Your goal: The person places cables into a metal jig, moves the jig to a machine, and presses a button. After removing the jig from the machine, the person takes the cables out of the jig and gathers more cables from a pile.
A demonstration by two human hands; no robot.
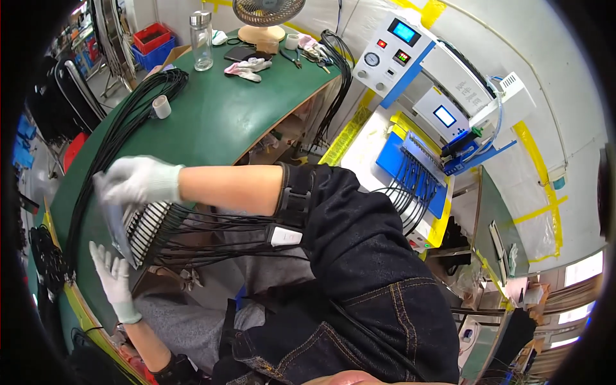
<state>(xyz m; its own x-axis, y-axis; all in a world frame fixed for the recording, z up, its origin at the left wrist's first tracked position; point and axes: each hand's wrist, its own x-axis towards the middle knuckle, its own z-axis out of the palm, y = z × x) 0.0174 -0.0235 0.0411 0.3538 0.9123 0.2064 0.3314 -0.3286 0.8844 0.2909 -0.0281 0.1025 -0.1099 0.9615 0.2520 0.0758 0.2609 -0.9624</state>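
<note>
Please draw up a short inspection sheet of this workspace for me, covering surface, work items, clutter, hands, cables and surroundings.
Surface: green table, curved by the lens.
Work items: row of white-striped pieces with cables attached; translucent strip alongside it, blurred.
Clutter: glass bottle, fan, pink-and-white glove, white roll.
Hands: both gloved; right hand curled at the strip's upper end, grip unclear; left hand open near its lower end.
Cables: black bundle along the table's left side; white tag on the cables leaving the row.
Surroundings: machine with lit screens; red crate behind the table.
</note>
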